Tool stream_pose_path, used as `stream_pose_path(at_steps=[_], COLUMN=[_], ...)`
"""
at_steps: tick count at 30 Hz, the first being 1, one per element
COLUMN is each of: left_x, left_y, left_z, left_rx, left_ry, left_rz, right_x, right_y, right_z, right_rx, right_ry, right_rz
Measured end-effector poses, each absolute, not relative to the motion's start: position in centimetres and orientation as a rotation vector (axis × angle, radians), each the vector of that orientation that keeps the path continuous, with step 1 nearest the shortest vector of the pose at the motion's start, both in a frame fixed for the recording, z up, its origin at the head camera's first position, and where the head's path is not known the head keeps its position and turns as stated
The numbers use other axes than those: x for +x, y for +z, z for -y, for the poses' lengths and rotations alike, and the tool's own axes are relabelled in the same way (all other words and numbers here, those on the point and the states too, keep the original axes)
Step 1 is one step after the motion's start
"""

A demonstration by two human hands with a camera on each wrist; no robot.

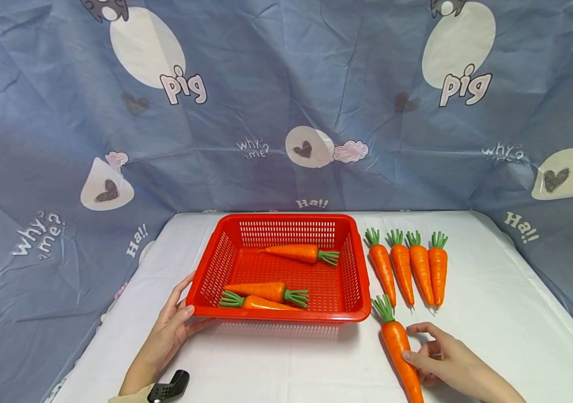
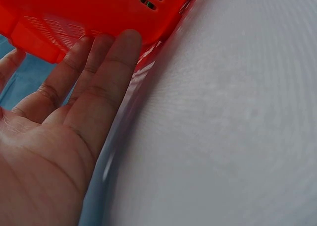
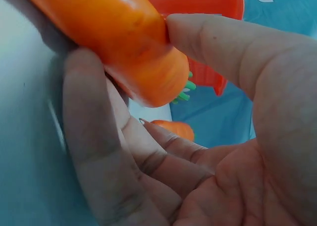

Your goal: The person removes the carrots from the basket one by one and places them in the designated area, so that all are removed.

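Clearly, the long carrot (image 1: 397, 342) is at the right front part of the white table (image 1: 286, 375), to the right of the red basket (image 1: 276, 317), and the right hand (image 1: 445, 358) pinches it, with the thumb on one side and a finger on the other. Its long axis runs aslant: the leafy end points away from the person and a little to the left, close to the lowest tip of the four carrots (image 1: 401, 271) in the row, while the thin end points toward the person, slightly rightward, and is cut by the lower border of the head view. I cannot tell if it rests on the table or is slightly lifted. Its skin is bright orange, smooth and glossy, with pale shine, and its top carries short green stalks. The left hand (image 1: 167, 331) touches the near left corner of the basket, its thumb at the rim and its fingers rather straight and somewhat apart; inside the basket lie three carrots (image 1: 261, 290)
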State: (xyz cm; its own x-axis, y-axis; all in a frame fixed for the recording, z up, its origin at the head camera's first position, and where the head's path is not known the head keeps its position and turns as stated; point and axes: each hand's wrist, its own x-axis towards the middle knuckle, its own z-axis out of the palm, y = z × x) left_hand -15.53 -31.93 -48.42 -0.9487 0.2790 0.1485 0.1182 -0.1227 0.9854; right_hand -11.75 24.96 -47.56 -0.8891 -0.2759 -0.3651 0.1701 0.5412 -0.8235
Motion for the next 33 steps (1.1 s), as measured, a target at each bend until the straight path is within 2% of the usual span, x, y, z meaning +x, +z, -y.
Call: stream_pose_path(at_steps=[33], left_x=[-15.54], left_y=[-48.22], left_z=[31.65], left_rx=[0.364], left_ry=[2.22], left_rz=[-2.04], right_x=[-12.14], right_y=[-47.12], right_z=[-23.94], right_rx=[-0.093], right_ry=[-1.342], right_rz=[-2.369])
